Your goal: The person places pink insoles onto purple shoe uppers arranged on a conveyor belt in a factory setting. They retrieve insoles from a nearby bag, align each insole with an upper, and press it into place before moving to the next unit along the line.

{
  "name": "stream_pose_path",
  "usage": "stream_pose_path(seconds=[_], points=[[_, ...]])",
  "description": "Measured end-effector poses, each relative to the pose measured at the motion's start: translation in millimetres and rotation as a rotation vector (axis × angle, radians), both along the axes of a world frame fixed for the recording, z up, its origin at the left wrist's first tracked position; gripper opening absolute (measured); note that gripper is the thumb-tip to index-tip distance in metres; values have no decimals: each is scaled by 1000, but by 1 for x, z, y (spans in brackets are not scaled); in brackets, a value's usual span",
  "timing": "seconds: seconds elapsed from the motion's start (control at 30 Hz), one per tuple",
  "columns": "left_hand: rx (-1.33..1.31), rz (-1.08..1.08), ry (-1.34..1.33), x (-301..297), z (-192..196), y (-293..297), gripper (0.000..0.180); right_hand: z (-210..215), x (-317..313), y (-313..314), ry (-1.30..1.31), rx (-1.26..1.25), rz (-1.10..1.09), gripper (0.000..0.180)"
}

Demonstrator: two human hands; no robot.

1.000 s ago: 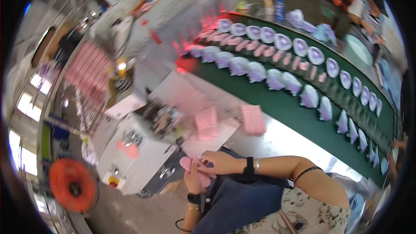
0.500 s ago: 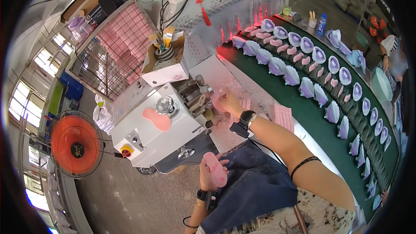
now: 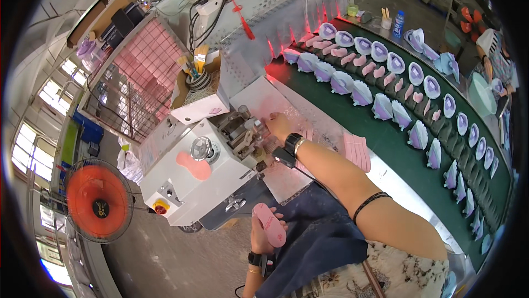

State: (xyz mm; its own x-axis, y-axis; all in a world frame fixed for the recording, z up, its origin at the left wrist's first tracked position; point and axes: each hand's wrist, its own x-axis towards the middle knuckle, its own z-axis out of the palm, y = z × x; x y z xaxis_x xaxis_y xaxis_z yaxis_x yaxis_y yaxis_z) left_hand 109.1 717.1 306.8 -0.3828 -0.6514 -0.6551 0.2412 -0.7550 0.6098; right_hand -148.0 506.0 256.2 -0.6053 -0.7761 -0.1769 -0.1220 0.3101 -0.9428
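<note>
My left hand (image 3: 259, 238) is closed around pink insoles (image 3: 269, 224), held upright in front of the dark blue apron; how many lie together I cannot tell. At the working head (image 3: 248, 135) of a white machine (image 3: 187, 190), my right hand (image 3: 279, 127) reaches in with bent fingers. What those fingers hold, if anything, is hidden. Another pink insole (image 3: 194, 167) lies flat on the machine's top, beside a metal handwheel (image 3: 204, 148). To the right of my right wrist, a stack of pink insoles (image 3: 356, 153) rests on the metal table (image 3: 286, 183).
A green conveyor (image 3: 352, 113) on the right carries rows of lilac shoe uppers (image 3: 341, 82) and pink pieces. Behind the machine stands a box (image 3: 201, 105) with brushes. An orange fan (image 3: 99, 201) is at the left, and a person (image 3: 490, 50) is at the far right.
My right hand has moved in close against the machine's head, and the pink insole seen at its fingers no longer shows. My left hand keeps its hold. The whole view has shifted slightly.
</note>
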Motion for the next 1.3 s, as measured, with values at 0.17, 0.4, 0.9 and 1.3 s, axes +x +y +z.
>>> stream_pose_path(seconds=[0.17,0.4,0.9,1.3], points=[[60,36,-24,-1,-27,-3,55,-9,-78,31,-233,-357,-185,22],[67,-73,1,-4,-84,-1,55,-51,-305,270,39,-288,-723,20],[-726,-560,-220,-50,-57,4,23,-60,-381,354,787,-329,-745,20],[-18,-194,-31,-24,-41,0,61,-5,47,235,-74,-250,549,21]])
